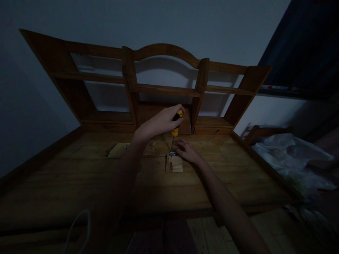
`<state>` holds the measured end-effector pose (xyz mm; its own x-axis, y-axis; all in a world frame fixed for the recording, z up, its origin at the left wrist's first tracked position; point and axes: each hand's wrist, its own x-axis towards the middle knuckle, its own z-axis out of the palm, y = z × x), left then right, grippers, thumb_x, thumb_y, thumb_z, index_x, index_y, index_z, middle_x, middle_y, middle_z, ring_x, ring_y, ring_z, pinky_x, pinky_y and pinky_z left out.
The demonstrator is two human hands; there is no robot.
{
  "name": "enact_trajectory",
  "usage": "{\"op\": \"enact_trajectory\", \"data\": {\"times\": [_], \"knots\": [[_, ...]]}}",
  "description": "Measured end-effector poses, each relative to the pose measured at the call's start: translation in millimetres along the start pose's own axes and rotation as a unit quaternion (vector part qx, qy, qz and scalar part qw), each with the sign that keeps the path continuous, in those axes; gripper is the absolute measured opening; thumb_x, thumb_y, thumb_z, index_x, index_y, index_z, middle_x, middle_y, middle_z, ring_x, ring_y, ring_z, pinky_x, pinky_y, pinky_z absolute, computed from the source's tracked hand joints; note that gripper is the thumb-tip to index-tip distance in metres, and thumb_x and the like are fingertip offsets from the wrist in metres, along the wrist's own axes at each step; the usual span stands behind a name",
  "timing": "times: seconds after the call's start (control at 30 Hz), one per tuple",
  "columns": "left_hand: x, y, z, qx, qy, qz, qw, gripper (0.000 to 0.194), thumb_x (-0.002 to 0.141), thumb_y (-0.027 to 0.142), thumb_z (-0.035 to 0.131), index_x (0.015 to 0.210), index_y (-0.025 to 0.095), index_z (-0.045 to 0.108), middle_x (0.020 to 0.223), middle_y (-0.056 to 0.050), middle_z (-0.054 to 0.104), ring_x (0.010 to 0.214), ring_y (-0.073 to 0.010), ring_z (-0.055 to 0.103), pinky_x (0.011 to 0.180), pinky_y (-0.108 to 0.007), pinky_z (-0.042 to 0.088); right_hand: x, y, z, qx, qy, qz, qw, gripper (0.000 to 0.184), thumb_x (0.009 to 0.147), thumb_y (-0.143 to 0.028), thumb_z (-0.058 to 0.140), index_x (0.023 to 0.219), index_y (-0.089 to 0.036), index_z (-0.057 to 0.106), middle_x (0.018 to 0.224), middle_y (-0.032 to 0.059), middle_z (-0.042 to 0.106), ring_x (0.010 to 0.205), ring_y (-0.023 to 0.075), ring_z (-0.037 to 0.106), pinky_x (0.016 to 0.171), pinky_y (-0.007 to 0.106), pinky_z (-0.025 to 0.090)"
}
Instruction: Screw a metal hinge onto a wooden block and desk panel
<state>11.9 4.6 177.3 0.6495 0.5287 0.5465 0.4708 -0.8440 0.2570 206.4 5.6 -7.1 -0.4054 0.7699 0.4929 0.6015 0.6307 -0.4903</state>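
Note:
My left hand (164, 121) is wrapped round the yellow-and-black handle of a screwdriver (175, 131), held nearly upright. The screwdriver's tip points down at a small metal fitting, perhaps a hinge (173, 153), at the far edge of a wooden block (177, 164). Whether the tip sits in a screw is too small to tell. My right hand (186, 151) lies at the right of the fitting with curled fingers, its thumb and fingertips against the metal. The block rests on the wooden desk (159, 192).
Flat pieces of wood (119, 150) lie behind the block on the desk. A wooden shelf unit (165, 91) rises at the back. On the right, a white plastic bag (293, 151) lies by a wooden chair (265, 131). A pale cord loop (88, 220) hangs at lower left. The room is dim.

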Motion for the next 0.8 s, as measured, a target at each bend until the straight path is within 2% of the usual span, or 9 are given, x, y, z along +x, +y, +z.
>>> {"op": "enact_trajectory", "data": {"times": [0.1, 0.2, 0.3, 0.4, 0.5, 0.6, 0.67, 0.8], "knots": [[-1.3, -0.4, 3.9, 0.031, 0.017, 0.004, 0.999, 0.028, 0.095, 0.039, 0.055, 0.115, 0.02, 0.055, 0.113, -0.008, 0.063, 0.107, -0.0228, 0.061, 0.097, -0.036, 0.045, -0.5, 0.2, 0.2, 0.002, 0.0, 0.004, 1.0, 0.023, 0.095, -0.032, 0.057, 0.112, -0.021, 0.069, 0.115, 0.0082, 0.065, 0.109, 0.02, 0.062, 0.099, 0.037, 0.047], [-2.7, 0.3, 9.2, 0.063, 0.036, -0.023, 0.997, 0.032, 0.095, 0.045, 0.053, 0.116, 0.021, 0.053, 0.116, -0.009, 0.059, 0.107, -0.0244, 0.061, 0.098, -0.039, 0.045, -0.5, 0.3, 0.7, -0.001, 0.004, 0.009, 1.0, 0.022, 0.094, -0.03, 0.058, 0.112, -0.02, 0.069, 0.116, 0.0082, 0.064, 0.11, 0.0202, 0.062, 0.1, 0.037, 0.046], [-2.4, 0.6, 10.0, 0.059, 0.033, -0.038, 0.997, 0.026, 0.096, 0.035, 0.05, 0.118, 0.021, 0.05, 0.12, -0.009, 0.055, 0.108, -0.0237, 0.06, 0.101, -0.039, 0.044, -0.2, -0.3, 0.7, -0.003, 0.0, 0.006, 1.0, 0.023, 0.095, -0.03, 0.057, 0.113, -0.02, 0.068, 0.116, 0.0082, 0.065, 0.111, 0.0199, 0.061, 0.102, 0.036, 0.045], [-1.0, -0.9, 7.1, 0.017, 0.013, -0.01, 1.0, 0.027, 0.091, 0.02, 0.05, 0.118, 0.019, 0.05, 0.118, -0.008, 0.055, 0.112, -0.022, 0.057, 0.104, -0.036, 0.043, -0.2, -0.9, 0.3, -0.004, -0.001, 0.003, 1.0, 0.024, 0.095, -0.029, 0.057, 0.113, -0.019, 0.069, 0.116, 0.0085, 0.065, 0.11, 0.0196, 0.061, 0.101, 0.035, 0.046], [-0.3, -2.5, 7.4, -0.01, 0.005, 0.015, 1.0, 0.026, 0.092, 0.023, 0.052, 0.118, 0.02, 0.049, 0.115, -0.006, 0.059, 0.109, -0.0209, 0.059, 0.101, -0.034, 0.044, -0.3, -1.0, 0.1, -0.005, 0.0, 0.006, 1.0, 0.024, 0.095, -0.03, 0.057, 0.114, -0.02, 0.068, 0.115, 0.0082, 0.065, 0.11, 0.0199, 0.061, 0.101, 0.036, 0.046], [-0.1, -3.1, 12.4, 0.029, 0.043, -0.002, 0.999, 0.025, 0.094, 0.032, 0.053, 0.117, 0.021, 0.05, 0.118, -0.008, 0.058, 0.109, -0.0233, 0.059, 0.099, -0.037, 0.045, -0.3, -1.7, -0.2, -0.005, 0.001, 0.008, 1.0, 0.023, 0.096, -0.031, 0.056, 0.113, -0.021, 0.068, 0.116, 0.0077, 0.064, 0.11, 0.0197, 0.061, 0.101, 0.037, 0.046], [0.3, -3.7, 14.8, 0.046, 0.055, -0.012, 0.997, 0.026, 0.093, 0.03, 0.052, 0.118, 0.021, 0.051, 0.121, -0.009, 0.057, 0.111, -0.0243, 0.058, 0.1, -0.038, 0.045, -0.3, -2.4, -0.8, -0.005, -0.001, 0.006, 1.0, 0.023, 0.096, -0.031, 0.056, 0.113, -0.021, 0.068, 0.116, 0.0078, 0.065, 0.11, 0.0194, 0.062, 0.1, 0.037, 0.046], [1.5, -6.5, 11.9, 0.016, 0.017, 0.002, 1.0, 0.036, 0.086, 0.019, 0.053, 0.123, 0.019, 0.05, 0.124, -0.01, 0.057, 0.112, -0.0229, 0.058, 0.1, -0.036, 0.045, -0.4, -2.9, -1.8, -0.008, -0.006, 0.009, 1.0, 0.024, 0.096, -0.031, 0.055, 0.113, -0.02, 0.068, 0.116, 0.0088, 0.065, 0.111, 0.0198, 0.061, 0.102, 0.037, 0.046]]}}
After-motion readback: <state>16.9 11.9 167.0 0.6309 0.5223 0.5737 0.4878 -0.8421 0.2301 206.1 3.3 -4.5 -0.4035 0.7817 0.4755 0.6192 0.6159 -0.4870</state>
